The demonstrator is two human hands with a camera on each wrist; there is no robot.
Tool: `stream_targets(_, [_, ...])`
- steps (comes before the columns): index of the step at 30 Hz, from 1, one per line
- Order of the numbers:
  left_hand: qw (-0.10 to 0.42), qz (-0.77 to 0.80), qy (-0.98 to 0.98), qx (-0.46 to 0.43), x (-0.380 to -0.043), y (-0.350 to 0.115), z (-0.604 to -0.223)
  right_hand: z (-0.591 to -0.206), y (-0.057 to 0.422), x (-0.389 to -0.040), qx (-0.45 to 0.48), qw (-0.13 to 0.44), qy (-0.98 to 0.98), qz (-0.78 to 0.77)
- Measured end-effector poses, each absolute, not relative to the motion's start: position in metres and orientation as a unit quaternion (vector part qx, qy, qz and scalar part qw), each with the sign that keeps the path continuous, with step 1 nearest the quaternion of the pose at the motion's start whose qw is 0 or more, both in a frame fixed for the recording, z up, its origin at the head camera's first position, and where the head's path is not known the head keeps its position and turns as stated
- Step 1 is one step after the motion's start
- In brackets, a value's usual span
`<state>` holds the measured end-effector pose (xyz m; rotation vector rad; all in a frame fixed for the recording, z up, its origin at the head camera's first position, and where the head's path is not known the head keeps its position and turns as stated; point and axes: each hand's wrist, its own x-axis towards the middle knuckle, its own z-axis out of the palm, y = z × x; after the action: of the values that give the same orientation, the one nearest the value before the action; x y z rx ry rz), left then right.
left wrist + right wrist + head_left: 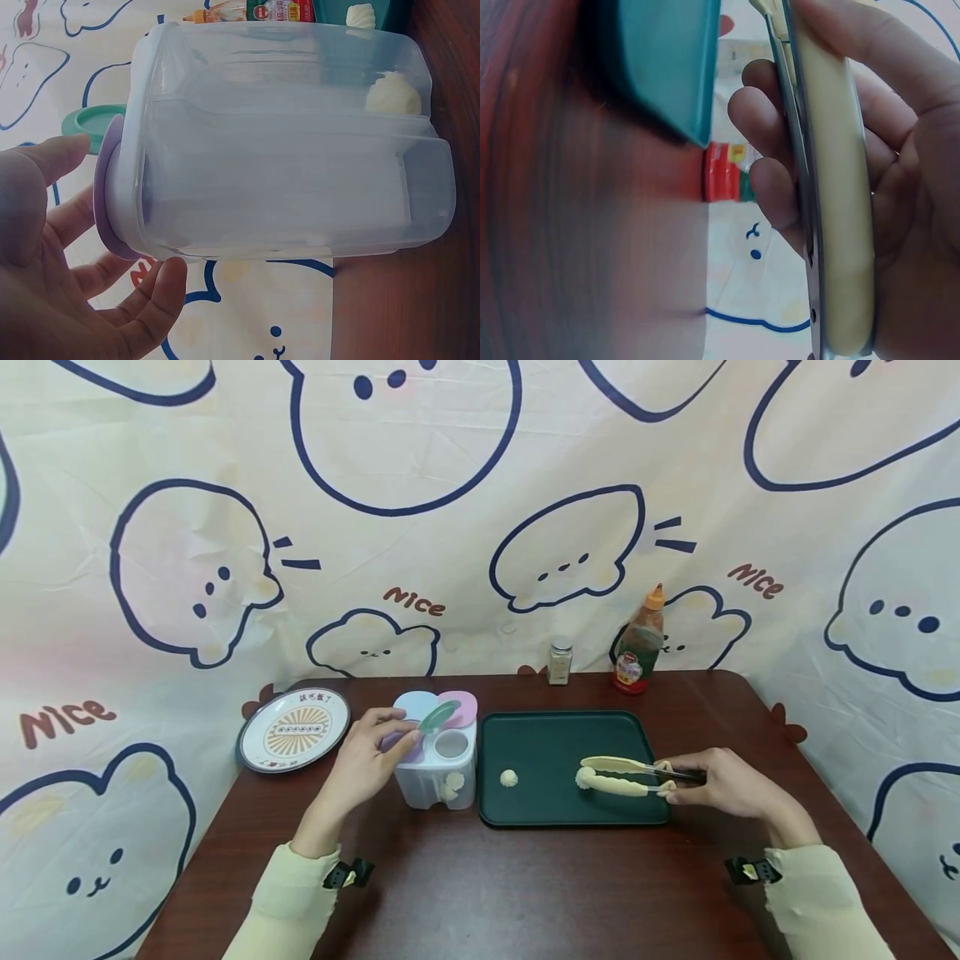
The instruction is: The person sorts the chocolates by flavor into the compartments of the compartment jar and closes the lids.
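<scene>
My left hand (372,745) is at a clear container (431,781) with several coloured flip lids. Its thumb touches the raised green lid (438,717), and its fingers spread beside the purple lid (112,191). The round opening (452,744) below the green lid is uncovered. A cream-coloured ball (394,94) lies inside at the bottom. My right hand (723,781) holds cream-and-metal tongs (618,786) over the dark green tray (555,810). At the tongs' tips is a small cream ball (582,777); another ball (508,777) lies on the tray's left side.
A round patterned plate (294,729) stands left of the container. Behind the tray are a small capped jar (559,661) and a sauce bottle (639,643) with an orange tip. The brown table (480,893) meets a printed cloth (450,552) at its back edge.
</scene>
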<state>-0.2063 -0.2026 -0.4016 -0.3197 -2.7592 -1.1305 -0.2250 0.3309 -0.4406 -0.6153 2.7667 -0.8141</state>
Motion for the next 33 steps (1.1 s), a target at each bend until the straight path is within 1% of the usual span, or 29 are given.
stream_targets(4, [0.069,-0.374,-0.919,-0.106,-0.207,-0.203,-0.401,-0.435,0.322,-0.226,-0.196,0.090,0.935,-0.281])
stream_targets(9, [0.069,-0.373,-0.919,-0.106,-0.207,-0.203,-0.401,-0.428,0.309,-0.228,-0.190,0.067,0.939,-0.281])
stream_targets(18, [0.086,-0.369,-0.920,-0.104,-0.206,-0.200,-0.399,-0.415,0.283,-0.234,-0.200,0.032,0.933,-0.297])
stream_targets(33, [0.084,-0.367,-0.921,-0.104,-0.207,-0.200,-0.401,-0.399,0.229,-0.234,-0.227,0.010,0.919,-0.322])
